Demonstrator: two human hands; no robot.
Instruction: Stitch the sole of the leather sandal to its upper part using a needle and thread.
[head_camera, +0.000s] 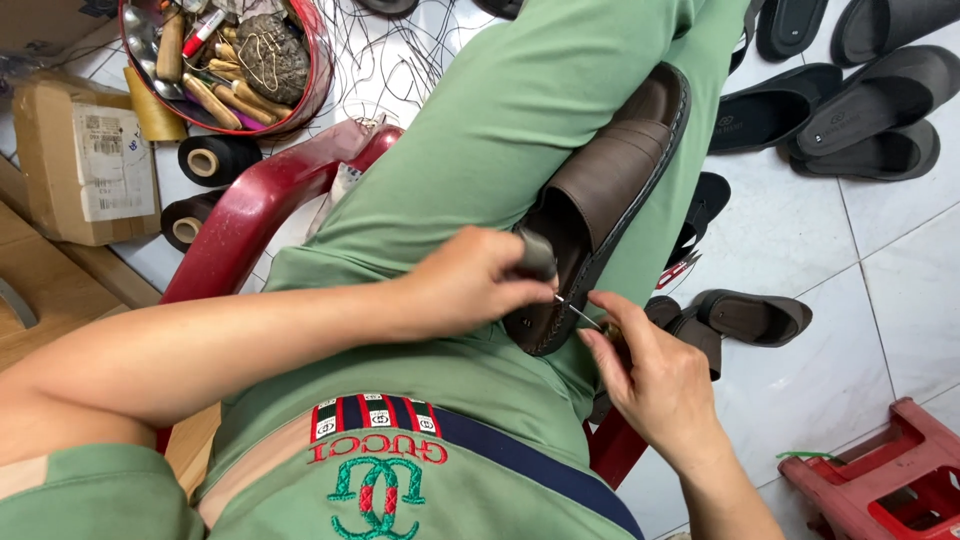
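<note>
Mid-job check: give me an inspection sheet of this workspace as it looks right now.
Surface: brown shoe lies on the green-trousered thigh.
Job's things: thin metal awl tip at the shoe's sole edge.
Clutter: red tool tub, black thread spools, cardboard box, black slippers.
Grips: left hand presses the shoe's heel end; right hand holds the awl.
Cables: loose black thread on the floor.
Surroundings: white tiled floor, red stool.

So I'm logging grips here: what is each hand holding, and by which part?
The left hand grips an awl by its handle. The right hand pinches its thin metal tip at the brown shoe's sole edge.
</note>
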